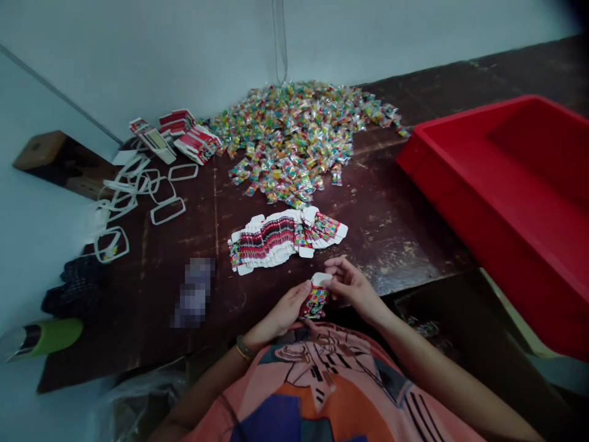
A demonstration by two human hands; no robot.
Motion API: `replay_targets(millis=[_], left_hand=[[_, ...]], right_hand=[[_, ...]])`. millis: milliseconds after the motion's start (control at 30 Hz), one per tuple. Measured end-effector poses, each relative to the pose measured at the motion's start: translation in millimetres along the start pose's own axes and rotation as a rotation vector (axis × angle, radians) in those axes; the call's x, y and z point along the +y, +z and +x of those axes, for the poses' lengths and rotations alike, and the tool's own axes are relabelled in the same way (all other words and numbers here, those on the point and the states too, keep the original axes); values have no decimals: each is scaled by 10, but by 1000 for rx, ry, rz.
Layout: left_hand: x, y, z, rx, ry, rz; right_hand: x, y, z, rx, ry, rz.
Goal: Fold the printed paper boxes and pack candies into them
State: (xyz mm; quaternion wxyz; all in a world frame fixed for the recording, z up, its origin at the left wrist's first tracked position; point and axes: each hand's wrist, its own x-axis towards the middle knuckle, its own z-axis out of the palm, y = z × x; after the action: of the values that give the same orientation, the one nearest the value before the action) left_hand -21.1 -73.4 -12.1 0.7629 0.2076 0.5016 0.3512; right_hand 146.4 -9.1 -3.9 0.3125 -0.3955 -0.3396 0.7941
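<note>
A small printed carton (316,301) with a white flap is held upright close to my body, just over the table's front edge. My left hand (291,307) grips it by its left side, thumb near the top. At the flap, my right hand (352,283) has curled fingers and the thumb pressed to the carton's upper right corner. Just beyond my hands lies a fanned row of flat printed cartons (271,240). Behind that row spreads a large heap of small wrapped candies (294,141) in clear, colourful packets.
A red plastic tub (478,202) stands at the right edge of the brown table (377,215). On the left are white loop bands (168,210), stacks of cartons (197,142), a wooden box (64,162), dark cloth (73,288) and a green cup-like container (57,336).
</note>
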Motion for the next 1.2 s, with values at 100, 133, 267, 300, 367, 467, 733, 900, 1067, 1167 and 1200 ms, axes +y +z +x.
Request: replay_targets(millis=[100,133,267,300,367,467,733,900,1067,1167,1200], left_hand=[[-2,-13,-27,-35,-16,-54],[1,-12,-31,-26,3,-48],[44,11,-45,-19,104,95],[61,16,-50,-35,135,160],[94,21,-57,-66,198,296],[120,9,-29,-55,230,355],[133,-31,68,-141,205,139],[136,-74,16,-200,110,-7],[104,5,37,-229,31,-72],[167,6,30,-286,68,16],[198,-18,28,-273,95,67]], right_hand=[[-60,-53,-51,-100,101,38],[-63,-73,-57,-123,140,72],[-3,-110,-26,-171,277,116],[12,-100,-16,-174,288,94],[13,-60,-11,-181,237,-9],[-64,14,-45,-237,-2,-296],[-241,-36,10,-240,-165,-531],[-122,-35,5,-219,-426,-764],[-87,-81,-147,-64,-497,-827],[-450,-438,-359,-62,-348,-860],[-607,-594,-434,-56,-309,-929]])
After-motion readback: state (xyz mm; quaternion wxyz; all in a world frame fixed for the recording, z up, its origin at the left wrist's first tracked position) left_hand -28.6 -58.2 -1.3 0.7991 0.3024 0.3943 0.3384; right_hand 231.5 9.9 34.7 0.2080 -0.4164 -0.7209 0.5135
